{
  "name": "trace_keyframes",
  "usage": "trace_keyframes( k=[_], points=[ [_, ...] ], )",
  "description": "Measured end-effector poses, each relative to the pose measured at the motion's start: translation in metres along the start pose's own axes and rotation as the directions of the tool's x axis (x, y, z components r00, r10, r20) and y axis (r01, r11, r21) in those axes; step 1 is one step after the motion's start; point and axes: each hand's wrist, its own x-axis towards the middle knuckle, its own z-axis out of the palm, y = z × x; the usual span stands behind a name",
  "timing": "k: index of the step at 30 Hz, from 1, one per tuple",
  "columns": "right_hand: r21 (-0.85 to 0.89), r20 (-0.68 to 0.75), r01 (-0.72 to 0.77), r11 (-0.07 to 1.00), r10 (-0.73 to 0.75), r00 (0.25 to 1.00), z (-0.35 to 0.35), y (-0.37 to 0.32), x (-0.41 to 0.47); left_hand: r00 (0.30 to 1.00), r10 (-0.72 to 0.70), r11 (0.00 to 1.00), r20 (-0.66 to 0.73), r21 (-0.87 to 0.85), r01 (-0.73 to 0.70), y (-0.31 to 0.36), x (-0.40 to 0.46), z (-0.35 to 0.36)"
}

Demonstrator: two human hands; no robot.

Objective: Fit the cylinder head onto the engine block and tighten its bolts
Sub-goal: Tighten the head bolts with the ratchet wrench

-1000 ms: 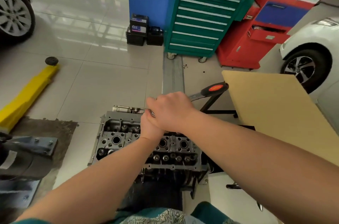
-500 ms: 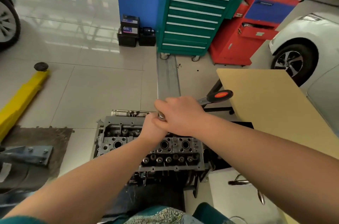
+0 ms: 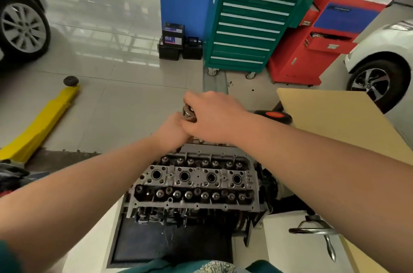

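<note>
on the stand at the middle of the floor, the cylinder head [image 3: 194,181] sits on the engine block [image 3: 178,217], its four plug wells in a row across the top and valve springs along the near and far edges. both hands meet over the head's far edge. the right hand [image 3: 214,116] lies on top, its grip curled round the metal head of a ratchet [image 3: 188,112], whose black handle with an orange mark [image 3: 273,115] sticks out to the right past the wrist. the left hand [image 3: 172,132] is tucked under the right one, touching it; its fingers are hidden, so how far its grip is closed, or what it has hold of, cannot be told. a tan board [image 3: 339,125] lies right of the block. beyond, on the floor, stand a green tool chest [image 3: 248,27], a red cabinet [image 3: 324,40] and two batteries [image 3: 178,45]. a yellow lift arm [image 3: 42,123] lies at the left.
</note>
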Motion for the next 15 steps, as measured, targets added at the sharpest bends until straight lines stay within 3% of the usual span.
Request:
trace_keyframes(
  k=[9, 15],
  points=[
    [0.005, 0.066, 0.009, 1.0, -0.009, 0.998, 0.018, -0.024, 0.016, 0.998, -0.031, 0.979, 0.049, -0.2, 0.04, -0.018, -0.016, -0.013],
    [-0.004, 0.123, -0.005, 1.0, 0.006, 0.992, 0.031, -0.023, 0.014, 0.996, -0.057, 0.986, 0.063, -0.152, 0.066, -0.033, -0.017, -0.004]
  ],
)
